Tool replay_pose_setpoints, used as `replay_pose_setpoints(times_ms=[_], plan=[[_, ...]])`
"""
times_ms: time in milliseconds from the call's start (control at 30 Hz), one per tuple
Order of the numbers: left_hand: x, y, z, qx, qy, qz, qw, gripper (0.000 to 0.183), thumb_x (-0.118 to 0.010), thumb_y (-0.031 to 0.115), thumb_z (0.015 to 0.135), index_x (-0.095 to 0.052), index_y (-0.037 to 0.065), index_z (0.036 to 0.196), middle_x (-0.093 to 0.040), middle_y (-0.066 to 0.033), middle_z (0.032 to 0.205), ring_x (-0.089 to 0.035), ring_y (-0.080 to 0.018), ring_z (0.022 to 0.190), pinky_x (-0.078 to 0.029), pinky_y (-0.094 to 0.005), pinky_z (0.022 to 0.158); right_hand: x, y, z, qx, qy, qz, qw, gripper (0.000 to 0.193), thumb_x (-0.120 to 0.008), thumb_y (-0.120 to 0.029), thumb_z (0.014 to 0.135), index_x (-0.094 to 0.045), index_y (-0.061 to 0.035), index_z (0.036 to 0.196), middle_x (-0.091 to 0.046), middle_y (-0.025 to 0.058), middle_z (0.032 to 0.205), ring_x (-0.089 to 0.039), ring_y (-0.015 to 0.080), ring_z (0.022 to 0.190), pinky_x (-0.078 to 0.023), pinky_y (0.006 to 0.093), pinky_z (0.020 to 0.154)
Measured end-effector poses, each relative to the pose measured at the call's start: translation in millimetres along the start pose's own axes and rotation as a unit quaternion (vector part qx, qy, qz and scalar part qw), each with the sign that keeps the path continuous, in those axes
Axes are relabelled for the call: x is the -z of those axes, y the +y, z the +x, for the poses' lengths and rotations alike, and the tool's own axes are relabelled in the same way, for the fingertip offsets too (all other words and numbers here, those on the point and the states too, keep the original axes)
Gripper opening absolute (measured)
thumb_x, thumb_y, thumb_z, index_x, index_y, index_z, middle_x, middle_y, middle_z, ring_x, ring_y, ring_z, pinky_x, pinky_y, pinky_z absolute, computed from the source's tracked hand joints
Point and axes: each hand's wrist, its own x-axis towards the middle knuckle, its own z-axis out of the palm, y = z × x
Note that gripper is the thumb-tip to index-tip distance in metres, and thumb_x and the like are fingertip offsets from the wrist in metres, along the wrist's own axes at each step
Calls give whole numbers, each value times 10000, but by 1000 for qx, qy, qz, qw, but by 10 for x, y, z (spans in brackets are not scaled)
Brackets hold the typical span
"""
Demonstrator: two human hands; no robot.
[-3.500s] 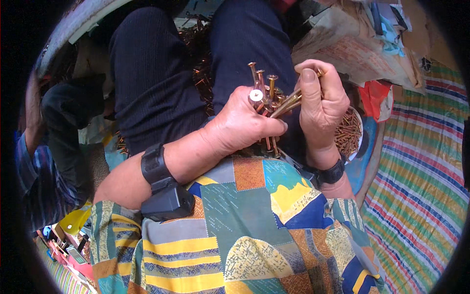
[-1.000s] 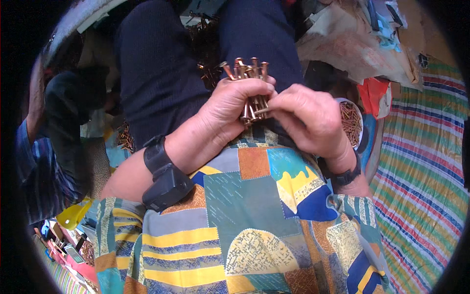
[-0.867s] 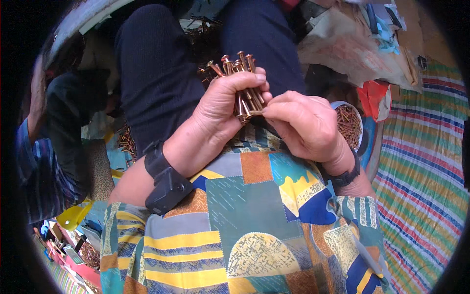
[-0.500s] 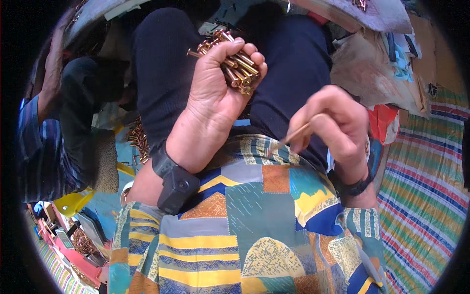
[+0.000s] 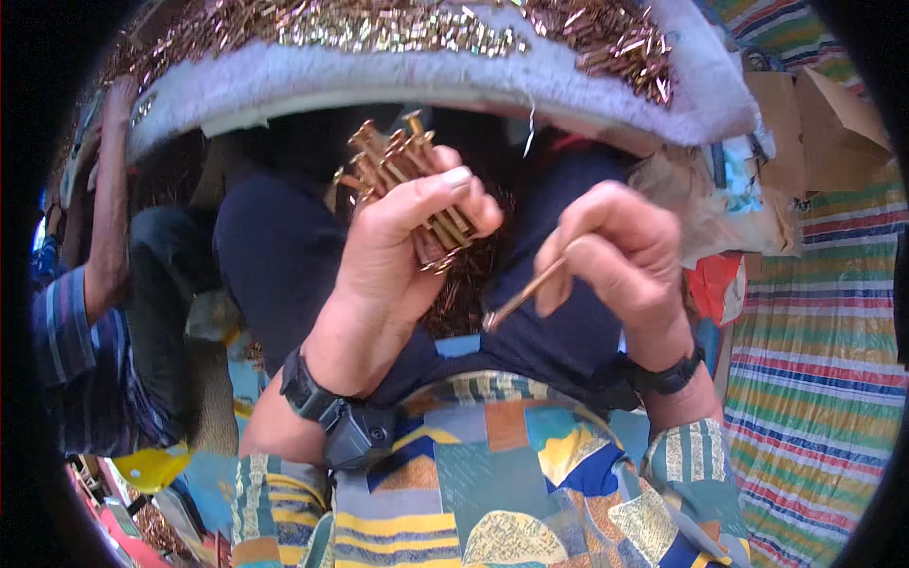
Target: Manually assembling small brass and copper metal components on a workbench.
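Moved: right hand (image 5: 630, 246) was up against the bundle about a second ago, now clear of it on the right; far table (image 5: 379, 80) shows much more than half a second ago.
Left grip: left hand (image 5: 379, 260) closed around a bundle of screws (image 5: 383, 170), thumb across, copper-gold, heads mostly at the far end.
Right grip: thumb and fingers pinch a single screw (image 5: 523, 297), tilted, head end toward near left, apart from the bundle.
Between knees: more loose screws (image 5: 464, 295) in shadow, below the hands.
Far side: screw pile (image 5: 398, 28) spread along the table, second heap (image 5: 615, 52) at its right; white thread (image 5: 530, 128) hanging off the edge.
Right side: striped sheet (image 5: 814, 379), red item (image 5: 712, 289), open cardboard box (image 5: 843, 128) farther off.
Left side: co-worker's bare forearm (image 5: 106, 204) and striped sleeve (image 5: 66, 308); yellow item (image 5: 151, 467) nearer.
Wearer: patchwork top (image 5: 502, 473), dark trousers (image 5: 275, 265), black device (image 5: 360, 435) on left wrist, black band (image 5: 670, 374) on right.
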Motion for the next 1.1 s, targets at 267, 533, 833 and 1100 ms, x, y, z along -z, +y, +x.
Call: replay_pose_setpoints(times_ms=[267, 533, 833, 1100], plan=[[88, 187, 288, 24, 26, 133, 991, 223, -637, 142, 741, -579, -4, 899, -571, -69, 623, -560, -171, 549, -455, -268, 536, 59, 60, 619, 77, 118, -156, 978, 42, -527, -30, 847, -517, 11, 847, -589, 51, 642, -572, 73, 559, -448, 172, 490], [468, 187, 475, 73, 102, 48, 991, 182, -614, 141, 759, -562, 31, 895, -584, -80, 694, -574, -164, 598, -487, -264, 546, 50, 439, 1042, 18, 104, -128, 986, 68, -525, -48, 850, -530, 12, 819, -585, 45, 644, -573, 78, 556, -445, 182, 475], [831, 264, 647, 4, 171, -74, 982, 105, -595, 98, 760, -564, 49, 847, -577, -73, 658, -561, -179, 554, -481, -277, 512, 1112, 659, 2577, 74, 135, -559, 815, 182, -590, -210, 687, -679, -75, 769, -634, 137, 716, -626, 275, 636, -500, 336, 622], [895, 271, 742, 8, 198, -123, 972, 85, -570, 97, 776, -580, 53, 849, -586, -78, 657, -562, -190, 546, -465, -278, 497, 1281, 1020, 3151, 78, -27, -787, 612, 172, -558, -173, 705, -667, -69, 789, -619, 167, 827, -603, 314, 767, -481, 366, 702]])
